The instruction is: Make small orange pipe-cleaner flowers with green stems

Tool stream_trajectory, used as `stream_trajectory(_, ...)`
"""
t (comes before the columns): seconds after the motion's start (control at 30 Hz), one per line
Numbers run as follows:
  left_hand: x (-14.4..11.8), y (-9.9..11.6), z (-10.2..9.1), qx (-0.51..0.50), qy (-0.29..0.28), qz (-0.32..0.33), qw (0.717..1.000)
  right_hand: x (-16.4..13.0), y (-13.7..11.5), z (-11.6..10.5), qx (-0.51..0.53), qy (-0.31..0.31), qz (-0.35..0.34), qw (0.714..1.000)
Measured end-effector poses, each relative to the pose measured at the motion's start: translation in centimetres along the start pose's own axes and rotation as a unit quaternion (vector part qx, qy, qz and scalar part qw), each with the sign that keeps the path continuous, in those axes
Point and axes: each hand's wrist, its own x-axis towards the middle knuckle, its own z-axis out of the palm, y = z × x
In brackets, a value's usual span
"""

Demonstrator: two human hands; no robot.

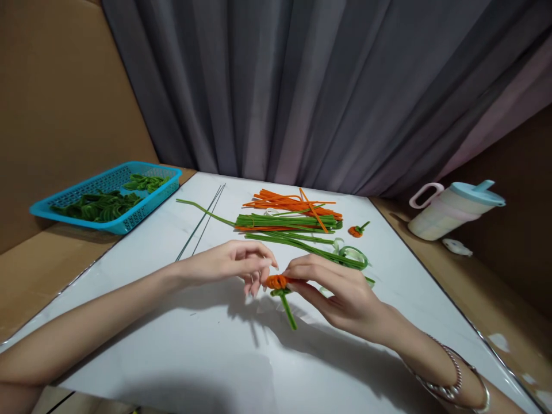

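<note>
My right hand (340,290) pinches a small orange pumpkin-like piece (276,282) of fuzzy pipe cleaner between thumb and fingers. A green pipe-cleaner stem (288,310) hangs from it, pointing down toward me. Close by on the left is my left hand (241,264), its fingers loosely curved and apart at the piece's left edge; whether they touch it I cannot tell. Farther back on the white table (190,345) lie a bundle of green pipe cleaners (284,222) and a pile of orange pipe cleaners (284,201). A similar orange piece (356,231) with a green stem rests to their right.
A blue basket (150,215) holding green fuzzy pieces (106,205) stands at the left. Thin dark wires (202,221) lie on the table. Right of centre is a green ring-shaped item (354,257). A lidded tumbler (452,210) stands at the right, before a grey curtain (293,86).
</note>
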Motion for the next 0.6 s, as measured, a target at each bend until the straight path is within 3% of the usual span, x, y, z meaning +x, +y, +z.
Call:
stream_trajectory(0.1, 1.0, -1.9, -0.1, -0.153, -0.073, -0.05, 0.984, 0.0, 0.0, 0.2, 0.001, 0.018, -0.009, 1.0)
stream_trajectory(0.17, 1.2, -2.6, 0.2, -0.2, -0.085, -0.06, 0.974, -0.1, 0.2, 0.3, 0.004, 0.016, -0.019, 1.0)
stream_trajectory(0.37, 0.7, -1.3, 1.2, -0.161, 0.015, -0.042, 0.986, -0.2, 0.6, -0.3, -0.004, -0.012, 0.006, 1.0)
stream_trajectory(0.6, 0.1, 0.5, 2.3, -0.028, 0.16, -0.008, 0.987, -0.3, -0.1, -0.6, -0.045, 0.027, 0.068, 0.996)
